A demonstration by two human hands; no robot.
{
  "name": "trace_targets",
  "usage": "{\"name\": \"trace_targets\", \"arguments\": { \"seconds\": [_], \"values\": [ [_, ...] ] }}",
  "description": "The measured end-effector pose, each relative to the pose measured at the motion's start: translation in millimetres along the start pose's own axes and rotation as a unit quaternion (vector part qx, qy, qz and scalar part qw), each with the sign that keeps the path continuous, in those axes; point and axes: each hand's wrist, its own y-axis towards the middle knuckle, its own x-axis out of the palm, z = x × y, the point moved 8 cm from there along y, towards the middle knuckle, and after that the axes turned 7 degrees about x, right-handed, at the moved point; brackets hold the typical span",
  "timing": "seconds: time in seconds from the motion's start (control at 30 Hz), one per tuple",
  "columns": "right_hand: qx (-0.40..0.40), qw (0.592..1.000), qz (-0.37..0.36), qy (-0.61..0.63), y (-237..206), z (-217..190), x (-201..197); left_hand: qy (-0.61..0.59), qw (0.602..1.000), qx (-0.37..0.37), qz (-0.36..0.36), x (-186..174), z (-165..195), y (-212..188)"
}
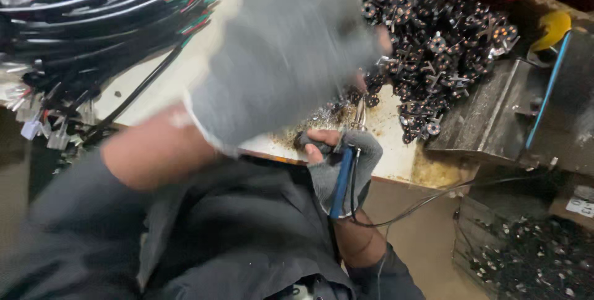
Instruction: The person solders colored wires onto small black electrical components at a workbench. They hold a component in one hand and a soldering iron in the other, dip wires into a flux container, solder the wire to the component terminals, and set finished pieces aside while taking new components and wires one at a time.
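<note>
The right hand (339,167) grips a blue-handled soldering iron (342,182) at the tabletop's (396,158) near edge. The blurred left hand (281,59) is raised; its grip cannot be told. Black connectors (445,40) crowd the far right

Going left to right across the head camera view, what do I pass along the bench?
Bundle of black cables with coloured wires → left hand in a grey fingerless glove, raised and blurred → pile of small dark round parts → grey metal block → yellow object at the far right.

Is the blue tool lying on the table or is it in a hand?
In a hand. The right hand, in a grey glove, is wrapped around the blue tool, holding it above the table's edge.
</note>
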Motion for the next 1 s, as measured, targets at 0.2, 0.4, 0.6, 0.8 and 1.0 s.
{"name": "trace_targets", "arguments": {
  "seconds": [0.2, 0.4, 0.6, 0.8, 1.0],
  "values": [
    [0.085, 0.986, -0.078, -0.12, 8, 18, 2, -0.263, 0.933, 0.043, -0.242, 127, 141, -70],
    [-0.029, 0.991, -0.109, -0.066, 8, 3, 0, -0.261, 0.936, 0.032, -0.234, 133, 153, -65],
    [-0.022, 0.999, -0.007, -0.04, 13, 2, -14, -0.431, 0.881, 0.001, -0.196, 109, 93, -90],
    [-0.035, 0.986, 0.103, -0.123, 40, -3, -53, -0.272, 0.9, -0.174, -0.293, 110, 30, -163],
    [-0.021, 0.965, 0.114, -0.236, 59, -2, -47, -0.169, 0.905, -0.201, -0.334, 118, 10, -187]
  ]
}}
